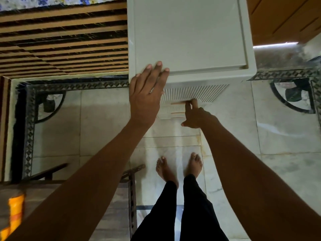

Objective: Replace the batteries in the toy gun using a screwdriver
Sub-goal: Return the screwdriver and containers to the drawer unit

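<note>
Your left hand [145,94] lies flat, fingers spread, on the near left corner of the white plastic cabinet [189,37]. Lower down, your right hand [197,115] hooks two fingertips into a ribbed drawer front [194,92]. No toy gun or screwdriver shows.

Marble floor, white cabinet, striped mat

A white plastic drawer cabinet [189,35] is standing at twelve o'clock on pale marble floor [286,136]; a striped mat [64,42] is lying at ten.

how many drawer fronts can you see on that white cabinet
2, maybe more hidden. The upper ribbed drawer front sits under the cabinet top; the lower one is beside the right hand.
</note>
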`<action>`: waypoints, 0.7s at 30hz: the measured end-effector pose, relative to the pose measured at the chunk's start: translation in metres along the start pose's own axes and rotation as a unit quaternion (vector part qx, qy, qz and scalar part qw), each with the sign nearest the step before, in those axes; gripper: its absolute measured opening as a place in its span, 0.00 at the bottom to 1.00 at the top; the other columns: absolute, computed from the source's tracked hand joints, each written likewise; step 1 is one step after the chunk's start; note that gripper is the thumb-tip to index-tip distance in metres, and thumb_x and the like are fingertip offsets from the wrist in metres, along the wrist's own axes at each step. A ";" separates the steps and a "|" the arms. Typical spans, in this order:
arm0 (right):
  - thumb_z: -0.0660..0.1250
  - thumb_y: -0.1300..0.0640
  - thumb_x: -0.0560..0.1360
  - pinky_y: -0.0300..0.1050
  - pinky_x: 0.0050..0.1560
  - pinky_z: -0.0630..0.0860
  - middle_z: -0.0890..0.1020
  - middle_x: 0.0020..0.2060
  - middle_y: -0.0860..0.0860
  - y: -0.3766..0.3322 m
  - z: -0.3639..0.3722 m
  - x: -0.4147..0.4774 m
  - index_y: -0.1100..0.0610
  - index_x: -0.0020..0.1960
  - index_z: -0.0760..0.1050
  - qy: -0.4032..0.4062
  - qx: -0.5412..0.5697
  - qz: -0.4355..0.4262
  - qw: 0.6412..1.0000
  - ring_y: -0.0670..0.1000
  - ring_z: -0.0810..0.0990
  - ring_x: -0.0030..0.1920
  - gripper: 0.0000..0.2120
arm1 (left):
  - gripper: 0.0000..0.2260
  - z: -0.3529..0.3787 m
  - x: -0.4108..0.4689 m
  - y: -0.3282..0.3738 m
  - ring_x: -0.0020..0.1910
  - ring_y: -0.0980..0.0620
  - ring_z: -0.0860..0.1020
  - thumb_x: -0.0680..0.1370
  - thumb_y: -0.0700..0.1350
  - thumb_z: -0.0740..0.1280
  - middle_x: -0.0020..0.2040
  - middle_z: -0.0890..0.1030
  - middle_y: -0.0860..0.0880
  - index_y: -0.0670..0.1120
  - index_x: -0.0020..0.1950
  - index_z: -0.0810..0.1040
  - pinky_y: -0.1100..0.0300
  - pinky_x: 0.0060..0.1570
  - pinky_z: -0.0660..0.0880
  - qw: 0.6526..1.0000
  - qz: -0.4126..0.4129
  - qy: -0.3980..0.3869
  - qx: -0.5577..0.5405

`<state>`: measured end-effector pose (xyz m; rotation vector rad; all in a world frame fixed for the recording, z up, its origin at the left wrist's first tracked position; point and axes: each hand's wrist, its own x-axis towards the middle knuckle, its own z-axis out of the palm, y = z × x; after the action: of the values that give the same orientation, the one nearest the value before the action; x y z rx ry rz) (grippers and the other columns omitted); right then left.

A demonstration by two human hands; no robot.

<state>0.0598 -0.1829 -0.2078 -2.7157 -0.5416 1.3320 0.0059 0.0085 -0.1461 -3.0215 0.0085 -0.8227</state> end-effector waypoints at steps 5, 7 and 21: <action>0.75 0.49 0.77 0.60 0.72 0.74 0.49 0.81 0.59 0.003 0.025 0.002 0.60 0.84 0.51 0.090 0.104 -0.039 0.990 0.65 0.73 0.72 0.46 | 0.27 0.009 -0.003 -0.001 0.76 0.47 0.72 0.79 0.43 0.74 0.77 0.74 0.50 0.51 0.77 0.73 0.49 0.71 0.65 0.999 -0.004 0.036 0.005; 0.74 0.58 0.76 0.52 0.66 0.78 0.69 0.74 0.59 0.012 0.045 -0.009 0.63 0.75 0.70 0.225 0.249 -0.024 0.942 0.60 0.80 0.65 0.30 | 0.27 0.008 -0.004 -0.001 0.76 0.47 0.72 0.79 0.42 0.74 0.77 0.75 0.50 0.51 0.77 0.74 0.49 0.71 0.66 0.999 -0.006 0.042 0.002; 0.87 0.46 0.61 0.54 0.66 0.80 0.80 0.66 0.57 0.031 0.004 0.023 0.62 0.68 0.73 0.263 0.561 0.207 0.758 0.60 0.79 0.67 0.44 | 0.28 0.013 -0.005 -0.003 0.76 0.47 0.71 0.78 0.38 0.75 0.76 0.75 0.50 0.49 0.77 0.74 0.50 0.74 0.63 0.998 0.007 0.051 0.019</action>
<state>0.0788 -0.2043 -0.2342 -1.9539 0.7349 0.4925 0.0077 0.0121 -0.1597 -2.9368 0.0145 -0.9647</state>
